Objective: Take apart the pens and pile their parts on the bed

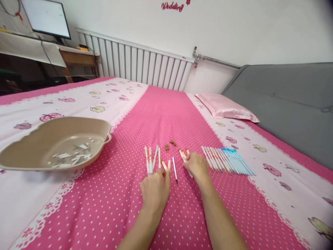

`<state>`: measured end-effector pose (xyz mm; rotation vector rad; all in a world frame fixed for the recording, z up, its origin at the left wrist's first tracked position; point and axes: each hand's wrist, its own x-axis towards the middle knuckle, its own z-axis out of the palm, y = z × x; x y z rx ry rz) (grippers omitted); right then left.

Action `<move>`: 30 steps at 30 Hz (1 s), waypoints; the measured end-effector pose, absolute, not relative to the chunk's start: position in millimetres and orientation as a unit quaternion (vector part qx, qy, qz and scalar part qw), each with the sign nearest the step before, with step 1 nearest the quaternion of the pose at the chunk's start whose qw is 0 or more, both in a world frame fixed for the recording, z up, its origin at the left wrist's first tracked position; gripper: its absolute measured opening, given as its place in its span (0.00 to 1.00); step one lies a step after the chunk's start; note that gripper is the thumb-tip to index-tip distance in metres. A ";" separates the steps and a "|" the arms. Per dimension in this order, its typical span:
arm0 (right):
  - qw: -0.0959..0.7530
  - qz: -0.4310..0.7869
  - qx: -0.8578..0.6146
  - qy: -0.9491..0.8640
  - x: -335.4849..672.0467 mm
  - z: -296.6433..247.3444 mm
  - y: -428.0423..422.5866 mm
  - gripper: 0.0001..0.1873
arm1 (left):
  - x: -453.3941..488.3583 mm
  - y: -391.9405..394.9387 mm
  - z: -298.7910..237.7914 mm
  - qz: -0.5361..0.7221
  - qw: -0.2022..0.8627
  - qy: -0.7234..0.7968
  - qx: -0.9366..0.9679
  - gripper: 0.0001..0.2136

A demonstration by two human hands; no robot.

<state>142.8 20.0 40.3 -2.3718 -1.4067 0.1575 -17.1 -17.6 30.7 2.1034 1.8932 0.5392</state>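
Note:
My left hand (155,189) is curled down on the bedspread at the near ends of several pale pens (150,160), its fingers closed around a pen barrel. Short orange-tipped pieces show by its thumb side. My right hand (197,166) pinches a pale pen, with orange-ended pens (182,155) beside its fingertips. Between the hands lies a thin white refill (175,169) with a dark tip. Two small brown pieces (167,148) rest beyond them, too small to name. Right of my right hand is a neat row of pinkish pens (218,159) and blue pens (237,160).
A beige plastic basin (101,130) at left holds small white and grey pieces. The pink dotted bedspread (166,114) lies under everything. A pink pillow (229,107) rests against the grey headboard (283,100). Behind are a white radiator (140,59) and a desk with a monitor (47,17).

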 end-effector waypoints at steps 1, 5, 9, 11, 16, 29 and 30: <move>0.184 0.056 -0.846 -0.498 142.6 41.7 20.0 0.05 | -17.3 -17.8 31.1 0.193 0.131 0.651 0.722 0.23; 0.222 0.112 -0.836 -0.489 142.6 48.9 20.6 0.04 | -17.2 -18.7 32.4 0.245 0.148 0.641 0.713 0.20; 0.429 0.352 -0.685 -0.472 139.2 52.8 21.6 0.04 | -15.4 -19.9 31.7 0.344 0.179 0.584 0.713 0.16; 0.481 0.459 -0.593 -0.455 134.6 54.9 20.6 0.07 | -14.1 -19.9 30.6 0.378 0.201 0.554 0.714 0.16; 0.491 0.549 -0.496 -0.461 122.6 64.1 14.5 0.11 | -13.9 -17.6 25.1 0.415 0.246 0.538 0.691 0.12; 0.539 0.494 -0.507 -0.456 125.7 59.9 19.2 0.11 | -15.0 -18.5 30.1 0.459 0.352 0.496 0.648 0.14; 0.541 0.499 -0.506 -0.450 126.2 60.2 19.0 0.11 | -14.6 -18.2 30.9 0.461 0.378 0.485 0.640 0.15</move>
